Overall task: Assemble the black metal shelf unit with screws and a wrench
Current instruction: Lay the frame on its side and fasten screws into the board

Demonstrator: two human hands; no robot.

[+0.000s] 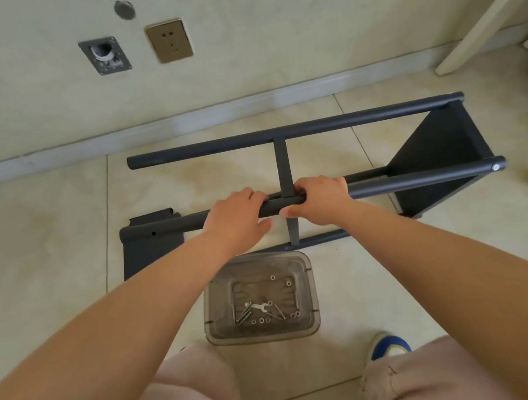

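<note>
The black metal shelf unit (419,177) lies on its side on the tiled floor, with one shelf panel (443,151) fixed at its right end. My left hand (238,216) and my right hand (319,199) both grip the near upper tube, one on each side of the cross bar (283,167). A loose black panel (148,247) lies flat under the tube's left end. Below my hands stands a clear plastic tray (264,336) holding several screws and washers and a small silver wrench (260,306).
The wall with a socket (169,41) and a baseboard runs behind the frame. White furniture legs (483,16) stand at the right. My knees and a blue shoe (390,345) are at the bottom.
</note>
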